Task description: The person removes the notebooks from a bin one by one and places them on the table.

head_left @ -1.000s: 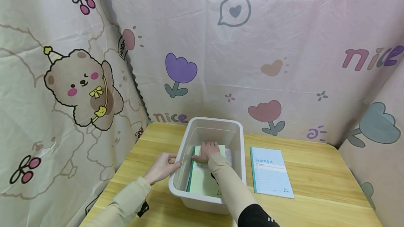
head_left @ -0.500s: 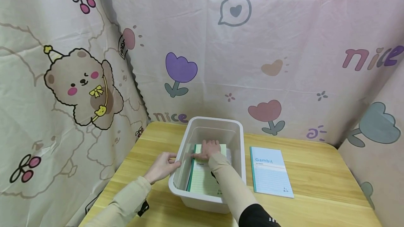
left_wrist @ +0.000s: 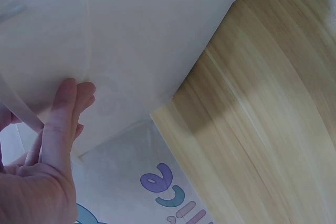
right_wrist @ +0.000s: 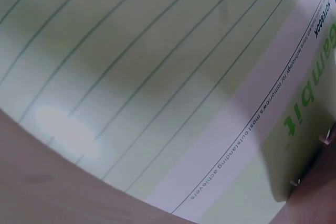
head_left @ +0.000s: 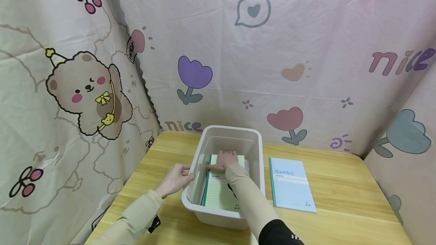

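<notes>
While the left hand (head_left: 173, 180) pinches the left rim of the white bin (head_left: 221, 219), the right hand (head_left: 226, 160) is down inside it, apart from the left one, on the top part of the green notebook (head_left: 219, 194); I can't tell if it grips the notebook or just presses it. If the left hand let go, a hard push from the right one might make the bin slide. The green notebook could get a bent corner too, since the bin's wall is just beside its edge. From the head view, the right hand hides the big green word, but the right wrist view shows it: "Gambit". Only the left wrist view shows the left hand's fingers (left_wrist: 60, 114) lying along the bin's outside wall. Only the head view shows the blue notebook (head_left: 293, 190), on the tabletop (head_left: 354, 192) to the right of the right hand.
</notes>
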Tool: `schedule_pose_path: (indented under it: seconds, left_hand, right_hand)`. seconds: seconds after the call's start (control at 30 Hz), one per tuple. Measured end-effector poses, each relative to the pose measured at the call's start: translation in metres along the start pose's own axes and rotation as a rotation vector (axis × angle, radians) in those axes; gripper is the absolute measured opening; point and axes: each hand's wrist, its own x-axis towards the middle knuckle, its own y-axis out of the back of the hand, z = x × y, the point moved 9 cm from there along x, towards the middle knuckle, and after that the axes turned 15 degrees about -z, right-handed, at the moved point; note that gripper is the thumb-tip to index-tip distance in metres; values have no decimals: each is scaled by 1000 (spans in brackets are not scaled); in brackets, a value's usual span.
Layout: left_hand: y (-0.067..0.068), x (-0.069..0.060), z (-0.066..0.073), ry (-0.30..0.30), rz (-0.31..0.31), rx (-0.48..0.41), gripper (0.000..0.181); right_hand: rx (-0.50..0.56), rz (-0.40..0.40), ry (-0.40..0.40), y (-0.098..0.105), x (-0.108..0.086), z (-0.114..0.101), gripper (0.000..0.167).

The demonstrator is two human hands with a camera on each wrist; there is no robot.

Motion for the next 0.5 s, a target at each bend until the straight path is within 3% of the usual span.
schedule_pose_path:
  seconds: [0.5]
  left_hand:
    - [0,0,-1,5,0,4,49]
  right_hand:
    - [-17,0,20,10,-7,-5,85]
